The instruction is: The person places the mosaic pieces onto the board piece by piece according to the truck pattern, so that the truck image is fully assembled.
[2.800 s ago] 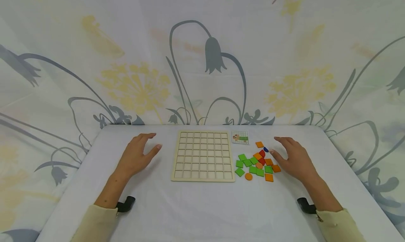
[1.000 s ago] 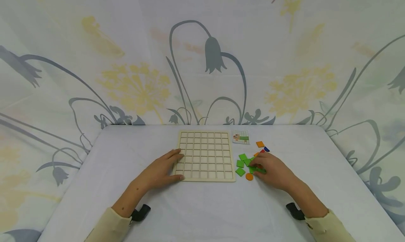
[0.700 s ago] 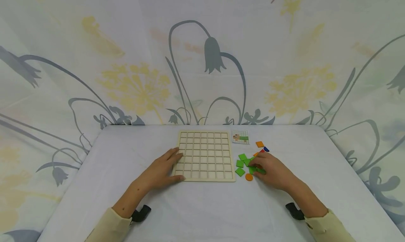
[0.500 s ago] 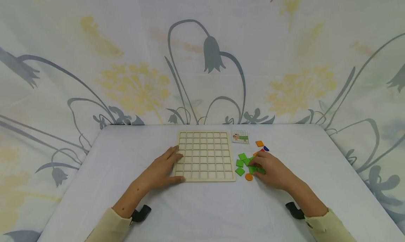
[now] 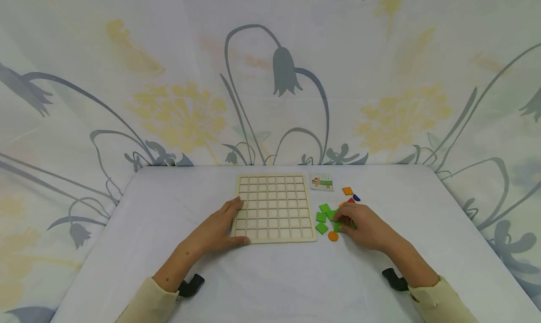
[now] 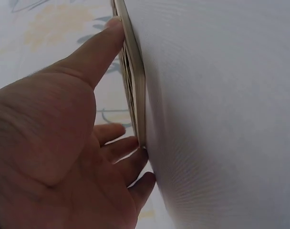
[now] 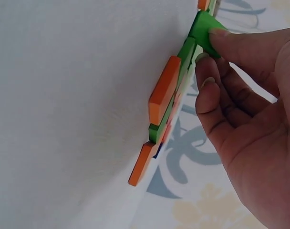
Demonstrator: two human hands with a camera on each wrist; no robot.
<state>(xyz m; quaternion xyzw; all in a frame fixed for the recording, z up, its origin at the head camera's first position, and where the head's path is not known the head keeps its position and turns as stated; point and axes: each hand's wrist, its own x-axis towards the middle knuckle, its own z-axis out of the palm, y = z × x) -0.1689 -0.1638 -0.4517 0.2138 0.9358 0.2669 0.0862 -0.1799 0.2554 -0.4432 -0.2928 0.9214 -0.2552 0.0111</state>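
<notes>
My left hand rests at the near left corner of a pale wooden grid board. Its thumb touches the front edge and its fingertips lie on the left rim, fairly straight. To the right of the board, my right hand is over a pile of coloured tiles. Between thumb and fingers it pinches a green square tile, tilted at the pile in the right wrist view. Loose green tiles and an orange round tile lie beside this hand, which covers part of the pile.
A small picture card with a coloured grid pattern lies behind the tiles. Near it are an orange square, a blue half-round tile and a partly hidden red tile. A white cloth covers the table; patterned fabric hangs behind.
Both hands have come inward from the sides, the left to the board and the right to the tiles. Most recently, the right fingers have gripped a green tile and the board has shifted very slightly.
</notes>
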